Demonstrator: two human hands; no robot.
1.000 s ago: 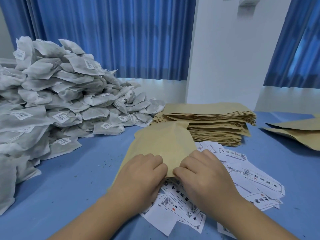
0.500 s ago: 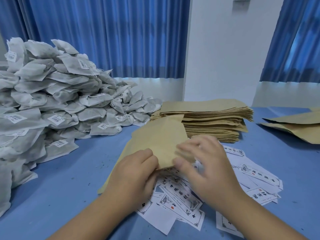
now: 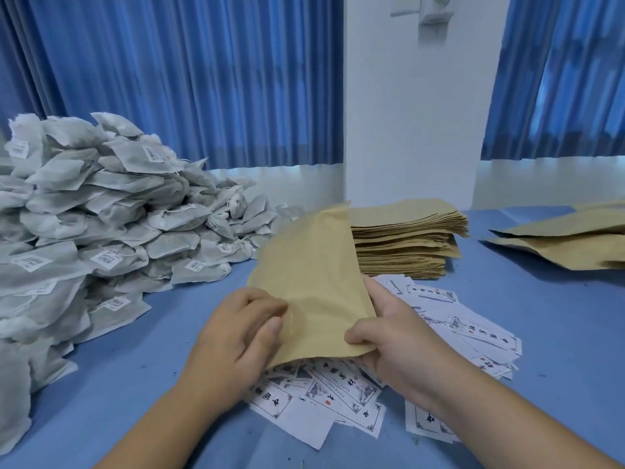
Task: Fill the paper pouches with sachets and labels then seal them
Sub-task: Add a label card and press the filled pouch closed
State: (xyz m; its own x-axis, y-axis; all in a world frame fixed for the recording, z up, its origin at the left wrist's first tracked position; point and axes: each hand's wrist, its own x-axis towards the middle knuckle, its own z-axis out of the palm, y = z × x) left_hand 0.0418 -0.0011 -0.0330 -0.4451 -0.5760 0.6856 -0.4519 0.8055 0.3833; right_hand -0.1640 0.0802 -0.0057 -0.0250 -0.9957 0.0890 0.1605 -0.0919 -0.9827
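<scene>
Two hands at work on a blue desk (image 3: 558,333). We see the left hand (image 3: 236,333) and the right hand (image 3: 399,343) holding a single tan pouch (image 3: 311,275) between them, raised off the desk and tilted, with its near edge low over the labels (image 3: 341,397) and its far end rising toward the stack (image 3: 409,242). The left hand grips the pouch at its left edge, the thumb lying on the front face and the fingers (image 3: 257,299) curled tight beside it; we cannot tell how far they reach behind the paper. The right hand grips the lower right corner, its thumb pressed on the front and the other fingers passing behind the paper, out of sight. We cannot tell whether the pouch's mouth is open, nor whether anything lies inside it. The labels, white slips printed with black characters and framed borders, lie scattered loosely on the desk beneath and to the right of the hands. The stack of flat tan pouches sits just beyond them. A large heap of grey-white sachets (image 3: 101,225), many bearing small barcode stickers, fills the left of the desk. A few more pouches (image 3: 575,248) lie at the far right, well apart from the stack. Blue curtains (image 3: 189,79) and a white wall (image 3: 412,123) close the background.
</scene>
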